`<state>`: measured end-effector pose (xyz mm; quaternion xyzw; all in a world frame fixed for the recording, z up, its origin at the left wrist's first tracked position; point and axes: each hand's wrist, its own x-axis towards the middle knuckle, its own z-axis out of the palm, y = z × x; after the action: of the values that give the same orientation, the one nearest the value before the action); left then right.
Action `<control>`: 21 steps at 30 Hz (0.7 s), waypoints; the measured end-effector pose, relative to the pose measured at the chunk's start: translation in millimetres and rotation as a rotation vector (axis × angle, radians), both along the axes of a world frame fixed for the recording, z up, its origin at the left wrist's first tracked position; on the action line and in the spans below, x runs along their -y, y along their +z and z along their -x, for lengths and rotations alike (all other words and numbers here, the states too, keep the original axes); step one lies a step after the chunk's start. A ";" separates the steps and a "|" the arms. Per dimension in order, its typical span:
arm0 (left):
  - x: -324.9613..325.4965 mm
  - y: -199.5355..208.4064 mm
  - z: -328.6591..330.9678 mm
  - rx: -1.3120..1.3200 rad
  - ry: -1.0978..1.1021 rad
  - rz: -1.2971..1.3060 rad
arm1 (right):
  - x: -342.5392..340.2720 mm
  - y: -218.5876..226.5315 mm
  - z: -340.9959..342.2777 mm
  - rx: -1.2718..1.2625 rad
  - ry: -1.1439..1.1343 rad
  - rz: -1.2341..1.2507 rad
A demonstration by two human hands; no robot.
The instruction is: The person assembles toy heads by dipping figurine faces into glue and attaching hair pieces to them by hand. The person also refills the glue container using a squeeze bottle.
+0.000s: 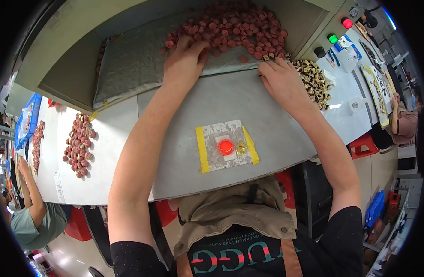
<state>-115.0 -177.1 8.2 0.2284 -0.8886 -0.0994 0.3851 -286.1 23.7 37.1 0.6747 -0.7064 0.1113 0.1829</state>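
My left hand (pixel 183 62) reaches to the near left edge of a heap of reddish round discs (pixel 235 30) on a silver-grey padded mat (pixel 138 57). Its fingers are bent together at the discs, and what they hold is hidden. My right hand (pixel 285 85) is at the mat's front right edge, beside a pile of small black-and-cream pieces (pixel 315 83). Those fingers are curled in too, their tips mostly out of sight. Between my forearms, a plate (pixel 218 128) with yellow tape along two sides bears a glowing red round piece (pixel 225 147) and a small yellowish piece (pixel 241 148).
A beige machine housing (pixel 64 60) arches over the mat, with red and green buttons (pixel 332 38) on its right post. Reddish round pieces (pixel 78 145) lie in a group at left. Co-workers sit on both sides, a blue tray (pixel 28 121) near the left one.
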 end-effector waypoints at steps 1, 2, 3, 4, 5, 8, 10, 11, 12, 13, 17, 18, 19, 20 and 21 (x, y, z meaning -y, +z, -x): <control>-1.0 0.9 -2.2 0.040 0.010 0.057 | -2.0 3.9 -5.9 0.000 0.056 0.004; -2.5 1.3 -4.8 0.079 0.019 0.112 | -4.8 7.8 -12.6 0.000 0.111 0.007; -5.4 0.7 -6.9 0.082 0.025 0.099 | -9.5 10.4 -21.8 0.003 0.119 -0.006; -7.7 2.2 -9.4 0.087 0.076 0.078 | -14.3 13.9 -33.7 0.186 0.131 -0.005; -9.6 2.0 -13.0 0.095 0.127 0.054 | -21.1 17.5 -44.4 0.371 0.140 -0.009; -4.2 -1.4 -26.1 0.103 0.112 0.062 | -44.3 36.7 -68.8 0.567 0.094 -0.108; -3.6 -2.7 -33.8 0.072 0.057 0.076 | -59.2 39.9 -66.4 0.503 0.131 -0.201; -3.8 -2.8 -37.6 0.036 -0.001 0.100 | -65.2 39.4 -65.5 0.435 0.166 -0.281; -3.7 -2.7 -43.5 0.038 -0.004 0.092 | -65.7 34.6 -67.8 0.439 0.162 -0.289; -4.4 0.3 -46.9 -0.045 -0.036 0.100 | -65.4 28.0 -69.4 0.415 0.173 -0.281; -4.2 0.0 -72.7 -0.076 -0.073 -0.028 | -63.5 -2.5 -76.6 0.409 0.212 -0.107; -2.9 -2.7 -77.3 -0.031 -0.088 -0.089 | -66.9 -1.5 -77.1 0.407 0.214 -0.112; -4.5 -0.2 -80.7 -0.030 -0.088 -0.092 | -70.5 -1.8 -78.0 0.486 0.168 -0.127; -6.1 3.5 -85.5 -0.015 -0.087 -0.222 | -73.5 -1.7 -78.8 0.564 0.120 -0.142; -8.2 6.5 -89.8 -0.001 -0.088 -0.351 | -75.0 1.3 -80.1 0.565 0.119 -0.145</control>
<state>-25.3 -168.9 14.7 0.2532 -0.8665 -0.2698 0.3350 -206.0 98.7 38.4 0.6684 -0.6947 0.2545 -0.0766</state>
